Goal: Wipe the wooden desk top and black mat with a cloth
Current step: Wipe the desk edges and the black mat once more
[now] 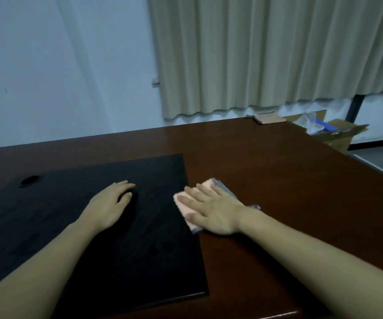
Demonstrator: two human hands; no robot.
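A dark brown wooden desk top (289, 185) fills the lower view. On its left half lies a black mat (126, 254) with a round hole near its far left. My left hand (107, 206) rests flat on the mat, fingers apart, holding nothing. My right hand (211, 210) presses flat on a pink cloth (182, 202) with a grey patterned underside. The cloth lies across the mat's right edge, partly on the mat and partly on the wood. Most of the cloth is hidden under my palm.
A folded pinkish cloth (270, 118) sits at the desk's far edge. Beyond the right corner stands an open cardboard box (338, 137) with plastic wrap and something blue inside. Beige curtains (266, 54) and a white wall (59, 65) lie behind the desk.
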